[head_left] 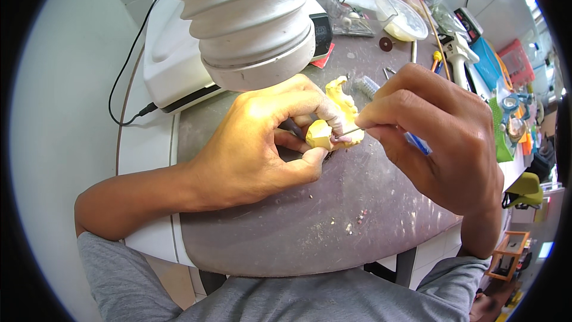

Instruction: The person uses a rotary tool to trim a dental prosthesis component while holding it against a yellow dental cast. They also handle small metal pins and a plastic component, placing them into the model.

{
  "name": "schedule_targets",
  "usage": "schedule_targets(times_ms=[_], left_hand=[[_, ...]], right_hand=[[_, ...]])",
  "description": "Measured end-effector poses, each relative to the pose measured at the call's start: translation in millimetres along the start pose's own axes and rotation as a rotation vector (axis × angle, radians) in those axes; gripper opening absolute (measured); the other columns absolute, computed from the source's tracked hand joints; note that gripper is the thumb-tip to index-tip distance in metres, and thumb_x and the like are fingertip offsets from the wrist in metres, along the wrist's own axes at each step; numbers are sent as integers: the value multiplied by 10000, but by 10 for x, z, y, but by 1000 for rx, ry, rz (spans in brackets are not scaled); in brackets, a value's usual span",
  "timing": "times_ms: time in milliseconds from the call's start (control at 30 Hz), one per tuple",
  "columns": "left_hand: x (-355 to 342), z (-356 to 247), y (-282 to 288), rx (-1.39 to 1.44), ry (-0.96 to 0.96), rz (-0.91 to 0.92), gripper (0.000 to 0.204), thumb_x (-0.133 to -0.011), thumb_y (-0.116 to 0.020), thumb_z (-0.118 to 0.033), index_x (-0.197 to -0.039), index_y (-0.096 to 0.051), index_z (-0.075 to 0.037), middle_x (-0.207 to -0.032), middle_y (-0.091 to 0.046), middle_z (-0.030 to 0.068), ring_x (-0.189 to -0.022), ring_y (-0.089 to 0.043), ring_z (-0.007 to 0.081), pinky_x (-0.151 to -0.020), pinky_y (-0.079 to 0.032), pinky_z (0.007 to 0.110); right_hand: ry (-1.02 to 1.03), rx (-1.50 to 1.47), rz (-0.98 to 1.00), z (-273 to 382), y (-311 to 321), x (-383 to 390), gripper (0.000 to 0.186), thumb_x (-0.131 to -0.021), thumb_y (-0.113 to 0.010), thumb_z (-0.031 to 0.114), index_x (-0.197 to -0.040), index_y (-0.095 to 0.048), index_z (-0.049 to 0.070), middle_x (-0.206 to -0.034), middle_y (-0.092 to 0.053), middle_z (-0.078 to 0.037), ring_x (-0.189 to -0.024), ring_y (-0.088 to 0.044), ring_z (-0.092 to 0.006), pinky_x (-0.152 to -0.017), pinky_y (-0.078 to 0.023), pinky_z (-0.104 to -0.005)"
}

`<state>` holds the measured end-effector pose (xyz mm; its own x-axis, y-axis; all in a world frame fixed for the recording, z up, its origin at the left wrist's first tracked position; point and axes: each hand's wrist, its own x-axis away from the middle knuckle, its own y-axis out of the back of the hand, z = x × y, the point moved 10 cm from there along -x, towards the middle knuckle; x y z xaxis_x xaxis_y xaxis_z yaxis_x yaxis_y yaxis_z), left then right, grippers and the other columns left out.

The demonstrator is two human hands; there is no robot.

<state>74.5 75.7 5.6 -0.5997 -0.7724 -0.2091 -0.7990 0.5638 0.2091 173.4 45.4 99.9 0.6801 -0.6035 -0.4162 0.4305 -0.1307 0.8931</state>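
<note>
A yellow plaster dental model (343, 102), horseshoe-shaped with teeth along it, is held above the grey work surface. My left hand (253, 134) is closed round its near left end, the thumb below and the fingers over the top. In a pinch, my right hand (438, 128) grips a thin metal dental instrument (350, 133). The tip of that instrument meets the model beside my left fingertips, and its exact contact is partly hidden. A blue piece (419, 143) shows beneath my right palm; I cannot tell what it belongs to.
A white ribbed suction hose (247, 21) hangs low above my left hand. At left stands a white machine (179, 53) with a black cable. Behind are a clear bin (351, 6) of small tools, a round tub (405, 21) and a brown disc (386, 43). Crumbs (351, 223) dot the worktop.
</note>
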Motion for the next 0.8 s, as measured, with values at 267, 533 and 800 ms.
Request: schedule_targets(times_ms=[267, 533, 800], left_hand=[[18, -14, 2, -15, -16, 11, 356, -780, -670, 87, -1122, -663, -11, -1183, -572, 75, -1116, -614, 163, -922, -608, 316], [9, -5, 6, -29, -11, -3, 331, -786, -668, 85, -1102, -673, -11, -1161, -569, 75, -1084, -626, 149, -886, -625, 293], [10, 1, 7, -45, -3, 3, 317, -787, -668, 88, -1090, -674, -9, -1159, -564, 75, -1076, -622, 147, -876, -630, 290]], right_hand=[[52, 36, 24, 69, 14, -17, 190, -697, -776, -5, -871, -720, 46, -827, -637, -82, -686, -664, -213, -558, -503, -329], [20, 55, -10, 54, 57, 11, 146, -738, -828, 74, -846, -740, 32, -774, -689, -89, -650, -687, -191, -530, -513, -306], [-10, 88, 51, 59, 28, 0, 144, -748, -836, 113, -830, -741, 44, -758, -693, -81, -642, -698, -192, -531, -530, -297]])
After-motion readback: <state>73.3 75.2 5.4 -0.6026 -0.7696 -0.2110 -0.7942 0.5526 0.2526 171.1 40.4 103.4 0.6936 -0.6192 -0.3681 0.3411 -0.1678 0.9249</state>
